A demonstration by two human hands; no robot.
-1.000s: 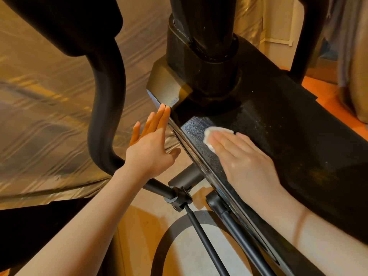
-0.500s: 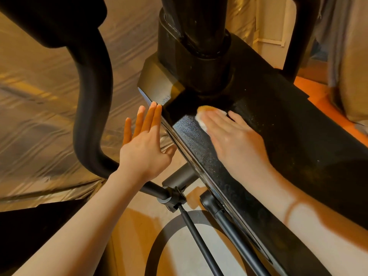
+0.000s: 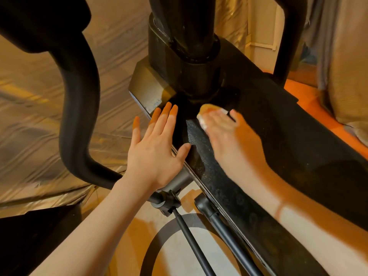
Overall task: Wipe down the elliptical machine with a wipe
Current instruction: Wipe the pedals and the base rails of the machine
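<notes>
Since a second ago the right hand (image 3: 229,136) has slid the wipe (image 3: 207,114) forward along the elliptical (image 3: 268,126), from the textured top of the housing up to the foot of the black column (image 3: 191,56). Its fingers lie fairly straight and flat, pressing the white wipe down onto the housing; only the front edge of the wipe peeks out past the fingertips, right beside the column's base. That hand is blurred, so finer detail of the fingers is unclear. Left hand (image 3: 155,148) has also come forward a little: it is spread flat with fingers straight, holding nothing, its fingertips at the grey corner block (image 3: 147,86) and its thumb touching the housing's left edge. A curved black bar (image 3: 79,108) runs down past the left wrist, and thin rods (image 3: 191,240) cross the pale floor (image 3: 179,255) below
</notes>
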